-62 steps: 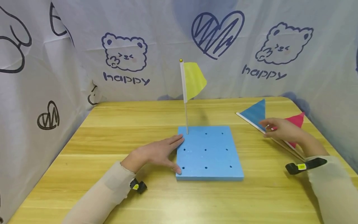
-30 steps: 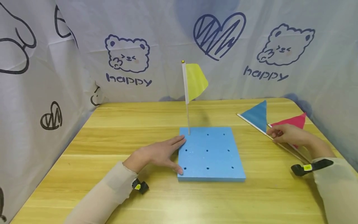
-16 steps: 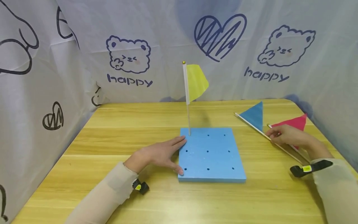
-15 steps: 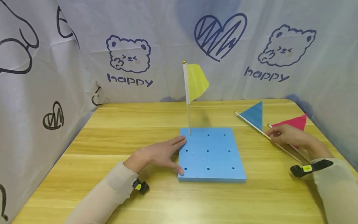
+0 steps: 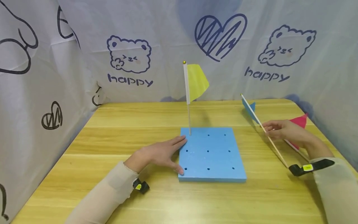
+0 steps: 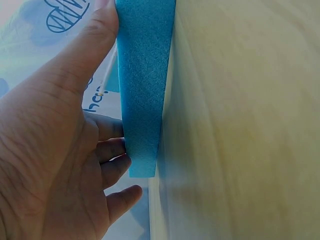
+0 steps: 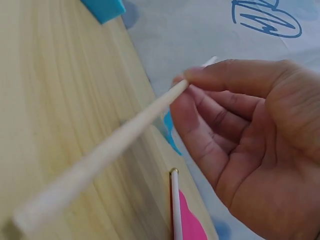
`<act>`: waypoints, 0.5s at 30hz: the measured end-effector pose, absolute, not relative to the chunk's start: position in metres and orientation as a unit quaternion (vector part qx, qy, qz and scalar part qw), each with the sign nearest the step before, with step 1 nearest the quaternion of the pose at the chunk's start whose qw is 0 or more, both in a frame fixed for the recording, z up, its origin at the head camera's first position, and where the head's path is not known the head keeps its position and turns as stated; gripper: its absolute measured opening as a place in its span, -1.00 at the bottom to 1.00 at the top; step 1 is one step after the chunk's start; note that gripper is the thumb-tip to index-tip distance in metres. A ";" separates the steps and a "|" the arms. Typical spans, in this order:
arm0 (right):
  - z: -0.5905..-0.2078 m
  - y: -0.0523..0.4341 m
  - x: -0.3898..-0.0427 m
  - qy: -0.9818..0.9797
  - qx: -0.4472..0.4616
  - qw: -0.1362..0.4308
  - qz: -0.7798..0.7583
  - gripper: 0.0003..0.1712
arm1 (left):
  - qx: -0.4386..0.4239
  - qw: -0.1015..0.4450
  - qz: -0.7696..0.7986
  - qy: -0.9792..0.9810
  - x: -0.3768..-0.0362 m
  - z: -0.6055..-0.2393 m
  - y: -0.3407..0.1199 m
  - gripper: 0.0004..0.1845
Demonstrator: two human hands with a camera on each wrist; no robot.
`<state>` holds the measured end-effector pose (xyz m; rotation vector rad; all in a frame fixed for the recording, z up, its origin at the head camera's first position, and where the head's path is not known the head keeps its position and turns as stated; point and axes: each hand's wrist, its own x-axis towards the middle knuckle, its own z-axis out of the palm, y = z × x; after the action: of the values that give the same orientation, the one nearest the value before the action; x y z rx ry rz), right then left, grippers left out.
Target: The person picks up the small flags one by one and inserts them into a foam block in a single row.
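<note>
my right hand (image 5: 282,130) pinches the blue flag (image 5: 249,108) by its stick, tilted above the table (image 5: 139,199), right of the blue foam board (image 5: 212,155). my left hand (image 5: 159,152) lies flat-fingered against the board's left edge. the pinch is light, so i judge the stick could swivel, or knock the standing yellow flag (image 5: 195,81).

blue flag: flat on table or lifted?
Lifted. Right hand pinches the blue flag stick, which slants up off the table.
</note>
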<state>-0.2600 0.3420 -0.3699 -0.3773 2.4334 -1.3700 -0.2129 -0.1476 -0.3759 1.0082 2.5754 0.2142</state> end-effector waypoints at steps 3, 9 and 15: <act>-0.369 0.339 -0.260 0.833 -0.133 0.157 -0.514 -0.40 | 0.357 0.182 0.075 0.913 -0.213 -0.377 -0.147 0.34; -0.368 0.331 -0.260 0.794 -0.129 0.143 -0.577 -0.52 | 0.359 0.179 0.078 0.912 -0.213 -0.378 -0.148 0.34; -0.364 0.320 -0.259 0.762 -0.146 0.132 -0.617 -0.73 | 0.356 0.183 0.079 0.913 -0.212 -0.377 -0.148 0.33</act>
<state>-0.2586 0.3204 -0.3635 -0.4222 2.2120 -1.7889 -0.2124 -0.1482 -0.3771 1.0050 2.5760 0.2241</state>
